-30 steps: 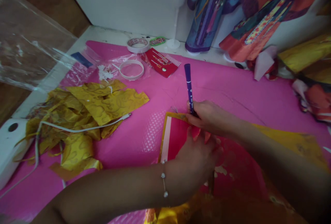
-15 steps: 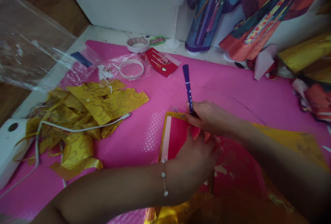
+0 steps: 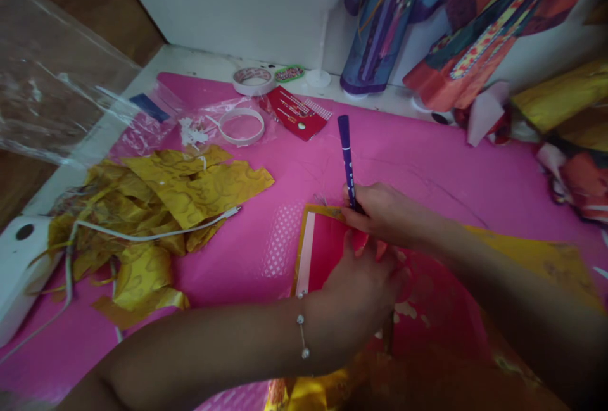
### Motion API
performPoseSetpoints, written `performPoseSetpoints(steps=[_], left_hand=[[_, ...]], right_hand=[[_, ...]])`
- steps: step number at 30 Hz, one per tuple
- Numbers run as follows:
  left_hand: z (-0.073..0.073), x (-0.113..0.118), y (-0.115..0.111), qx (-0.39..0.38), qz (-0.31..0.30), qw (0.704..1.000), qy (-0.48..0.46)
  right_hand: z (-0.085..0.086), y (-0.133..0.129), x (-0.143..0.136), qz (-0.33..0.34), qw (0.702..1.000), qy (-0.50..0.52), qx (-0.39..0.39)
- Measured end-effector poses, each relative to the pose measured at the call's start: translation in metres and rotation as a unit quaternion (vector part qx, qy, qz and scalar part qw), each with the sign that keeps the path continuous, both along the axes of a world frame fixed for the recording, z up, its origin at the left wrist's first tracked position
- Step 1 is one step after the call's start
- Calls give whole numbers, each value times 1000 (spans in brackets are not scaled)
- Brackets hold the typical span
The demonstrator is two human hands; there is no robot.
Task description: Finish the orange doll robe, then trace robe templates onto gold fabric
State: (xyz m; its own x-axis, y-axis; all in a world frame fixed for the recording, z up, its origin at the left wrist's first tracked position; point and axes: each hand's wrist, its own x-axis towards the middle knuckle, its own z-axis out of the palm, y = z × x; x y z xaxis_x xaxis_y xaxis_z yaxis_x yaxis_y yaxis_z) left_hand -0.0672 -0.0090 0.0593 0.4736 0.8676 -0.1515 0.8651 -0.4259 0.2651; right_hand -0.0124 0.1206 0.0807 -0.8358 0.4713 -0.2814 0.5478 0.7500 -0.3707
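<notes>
A purple pen (image 3: 346, 154) stands nearly upright in my right hand (image 3: 382, 211), its fingers closed round the lower part. The pen's tip is hidden behind the hand, near the top edge of a red sheet (image 3: 325, 243). Along the sheet's left side runs a pale pink strip (image 3: 304, 256). Yellow patterned paper (image 3: 327, 209) shows beneath as a border and spreads out to the right. My left hand (image 3: 361, 303), with a beaded bracelet at the wrist, presses on the red sheet with fingers spread.
Crumpled yellow paper scraps (image 3: 142, 202) lie left, crossed by a white cable (image 3: 142, 237). Behind are a tape roll (image 3: 251, 80), a white ring (image 3: 241, 127) and a red packet (image 3: 299, 113). Dressed paper figures (image 3: 380, 31) stand along the back. A pink mat (image 3: 228, 284) covers the table.
The pen's top has shifted very slightly up and to the right in my right hand. My left hand stays in the same place on the red sheet.
</notes>
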Motion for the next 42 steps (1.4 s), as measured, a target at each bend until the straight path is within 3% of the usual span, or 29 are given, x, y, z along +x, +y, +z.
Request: performPoseSetpoints(steps=[21, 27, 33, 42], left_hand=[[11, -3, 1, -32, -12, 999, 3], [8, -1, 2, -35, -14, 999, 16], [8, -2, 4, -49, -20, 999, 4], [-2, 2, 0, -3, 4, 1000, 1]], right_hand=[[-1, 0, 2, 0, 1000, 8, -11], [-3, 0, 1, 10, 999, -25, 28], [-6, 0, 3, 17, 1000, -15, 8], [-4, -2, 1, 13, 1000, -1, -16]])
